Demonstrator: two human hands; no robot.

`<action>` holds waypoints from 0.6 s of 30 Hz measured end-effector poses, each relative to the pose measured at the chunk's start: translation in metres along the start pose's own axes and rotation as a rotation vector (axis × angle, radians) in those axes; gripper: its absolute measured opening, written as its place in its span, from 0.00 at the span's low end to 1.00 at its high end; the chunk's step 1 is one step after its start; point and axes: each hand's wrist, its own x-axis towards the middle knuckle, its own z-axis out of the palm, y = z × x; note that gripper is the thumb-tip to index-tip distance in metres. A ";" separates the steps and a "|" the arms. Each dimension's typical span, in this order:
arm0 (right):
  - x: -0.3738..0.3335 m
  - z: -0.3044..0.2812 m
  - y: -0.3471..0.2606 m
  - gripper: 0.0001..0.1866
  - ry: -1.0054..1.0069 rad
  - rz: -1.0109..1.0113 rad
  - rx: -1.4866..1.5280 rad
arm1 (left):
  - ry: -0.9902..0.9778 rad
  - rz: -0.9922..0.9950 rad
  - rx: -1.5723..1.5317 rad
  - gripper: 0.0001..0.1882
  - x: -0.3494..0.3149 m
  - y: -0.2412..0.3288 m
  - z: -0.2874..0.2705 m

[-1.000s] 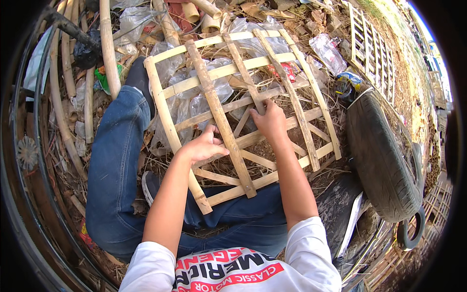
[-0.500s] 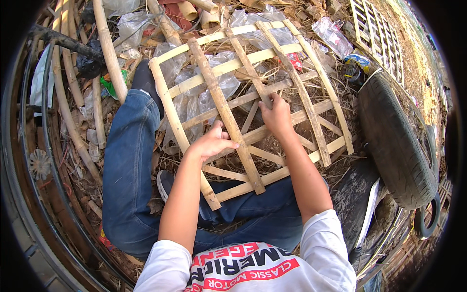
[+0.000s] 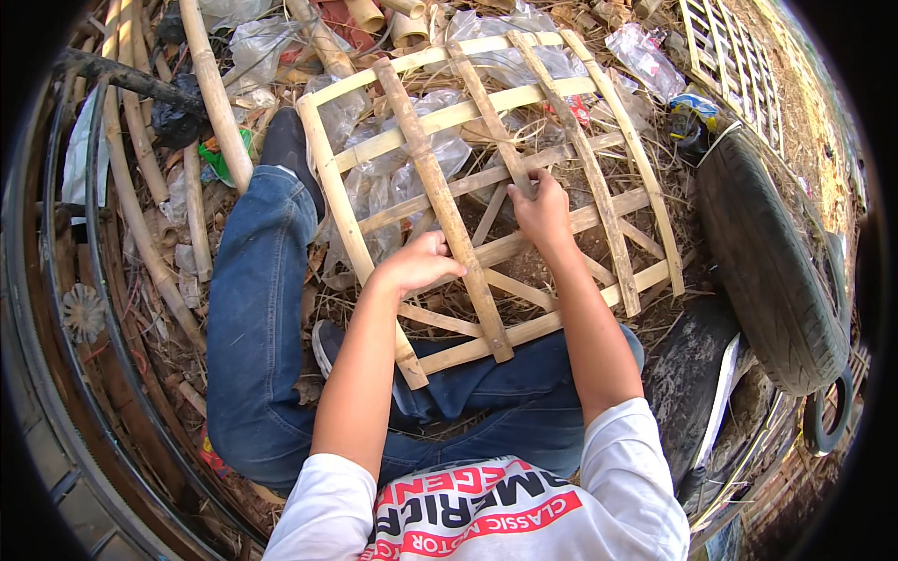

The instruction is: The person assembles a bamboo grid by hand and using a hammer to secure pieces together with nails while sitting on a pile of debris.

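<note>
Across my lap and the ground before me rests a slightly curved lattice panel (image 3: 427, 173) of pale split-bamboo slats, woven over and under one another. My left hand (image 3: 423, 266) is closed at the second lengthwise slat, its thumb laid toward that slat and its fingers partly hidden behind the weave. To its right, my right hand (image 3: 544, 213) pinches the lower end of the middle slat (image 3: 487, 117), close to a crossing strip. This slat stops at my fingers, while the neighbouring slats run on to the near edge. Thinner diagonal strips show beneath the lattice.
A tyre (image 3: 767, 262) stands at right, with another finished-looking lattice (image 3: 734, 70) beyond it. Bamboo poles (image 3: 217, 93) and a dark metal frame (image 3: 103, 280) lie at left. Clear plastic bags (image 3: 510, 42) and dry litter cover the ground. My jeans-clad legs (image 3: 257, 327) are folded around the panel.
The panel and surroundings sit slightly farther right in the picture. Both hands keep nearly the same places on the slats, with the right hand still at the middle slat's end.
</note>
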 end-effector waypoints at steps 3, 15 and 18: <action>0.000 -0.001 -0.003 0.18 -0.008 0.003 -0.006 | -0.005 0.013 0.012 0.18 0.006 -0.006 -0.005; 0.002 -0.002 -0.003 0.18 0.002 0.031 0.033 | 0.141 -0.211 0.274 0.09 0.012 0.004 -0.009; 0.003 -0.002 -0.002 0.18 0.009 0.059 0.051 | 0.113 -0.240 0.312 0.08 0.015 0.010 -0.010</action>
